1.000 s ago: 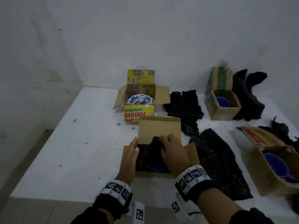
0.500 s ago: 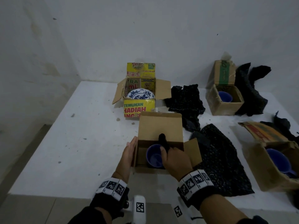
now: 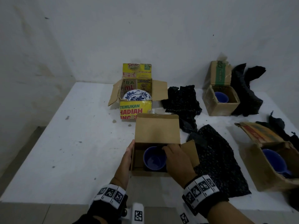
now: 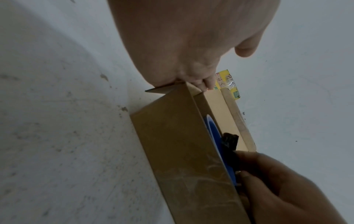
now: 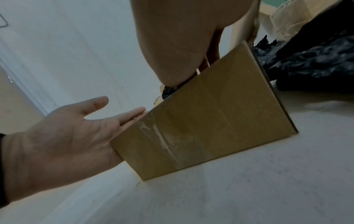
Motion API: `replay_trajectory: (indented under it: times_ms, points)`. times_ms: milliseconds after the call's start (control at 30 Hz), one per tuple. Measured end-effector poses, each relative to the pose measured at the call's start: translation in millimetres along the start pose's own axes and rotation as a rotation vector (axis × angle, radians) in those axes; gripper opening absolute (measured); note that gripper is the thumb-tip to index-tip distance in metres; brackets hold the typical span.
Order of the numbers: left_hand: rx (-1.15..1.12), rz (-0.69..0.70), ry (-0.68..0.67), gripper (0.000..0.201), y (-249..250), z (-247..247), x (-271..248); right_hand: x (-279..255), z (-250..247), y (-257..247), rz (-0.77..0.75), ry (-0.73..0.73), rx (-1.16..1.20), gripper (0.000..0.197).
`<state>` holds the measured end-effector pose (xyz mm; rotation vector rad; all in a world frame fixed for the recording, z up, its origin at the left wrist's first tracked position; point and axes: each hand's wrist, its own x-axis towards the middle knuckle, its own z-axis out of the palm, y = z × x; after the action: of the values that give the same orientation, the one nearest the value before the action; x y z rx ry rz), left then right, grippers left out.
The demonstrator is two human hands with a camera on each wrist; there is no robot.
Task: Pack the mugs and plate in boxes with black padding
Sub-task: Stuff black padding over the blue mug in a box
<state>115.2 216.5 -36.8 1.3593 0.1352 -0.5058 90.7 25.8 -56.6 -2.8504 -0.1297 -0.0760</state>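
A small brown box (image 3: 157, 128) stands open near the table's front edge, with a blue mug (image 3: 154, 158) upright inside. My left hand (image 3: 127, 157) lies flat with straight fingers against the box's left wall (image 5: 210, 121). My right hand (image 3: 175, 157) reaches into the right side of the box beside the mug. In the left wrist view its fingers (image 4: 254, 166) pinch a strip of black padding (image 4: 229, 140) wedged next to the mug's rim (image 4: 212, 128). A blue-and-white plate (image 3: 137, 95) sits in the yellow box (image 3: 135, 109) behind.
A black padding sheet (image 3: 216, 160) lies right of the near box, and another (image 3: 182, 101) lies behind it. Two more brown boxes, one at the back right (image 3: 221, 109) and one at the right edge (image 3: 262, 172), each hold a blue mug. More black padding (image 3: 246, 92) stands beside the back right box.
The black padding that covered the mug under my right hand has gone down into the box at the mug's right, so the mug's inside shows. My left hand stays on the box's side.
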Motion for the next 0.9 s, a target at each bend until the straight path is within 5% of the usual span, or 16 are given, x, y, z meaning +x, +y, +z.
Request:
replay_trajectory:
  times_ms: [33, 133, 200, 333, 433, 500, 633, 900]
  points:
    - [0.02, 0.014, -0.011, 0.058, -5, -4, 3, -4, 6, 1, -0.024, 0.048, -0.013, 0.023]
    - [0.094, 0.06, -0.013, 0.048, -21, -7, 12, -10, 12, -7, 0.11, -0.124, 0.07, 0.069]
    - [0.097, 0.045, -0.021, 0.049, -17, -6, 14, 0, 6, -11, 0.202, -0.229, 0.08, 0.082]
    - [0.036, 0.006, -0.059, 0.063, -18, -9, 17, 19, -7, -15, 0.317, -0.358, 0.243, 0.054]
    - [0.056, 0.058, -0.029, 0.045, -14, -2, 10, 13, -14, -16, 0.417, -0.123, 0.247, 0.043]
    - [0.074, 0.094, -0.034, 0.044, -16, -1, 9, 1, -17, -19, 0.317, -0.003, 0.179, 0.038]
    - [0.084, 0.111, -0.028, 0.043, -20, -2, 10, -19, -11, -24, 0.15, -0.176, 0.332, 0.067]
    - [0.093, 0.114, -0.028, 0.044, -18, 0, 9, -4, -1, -23, 0.457, -0.284, 0.373, 0.084]
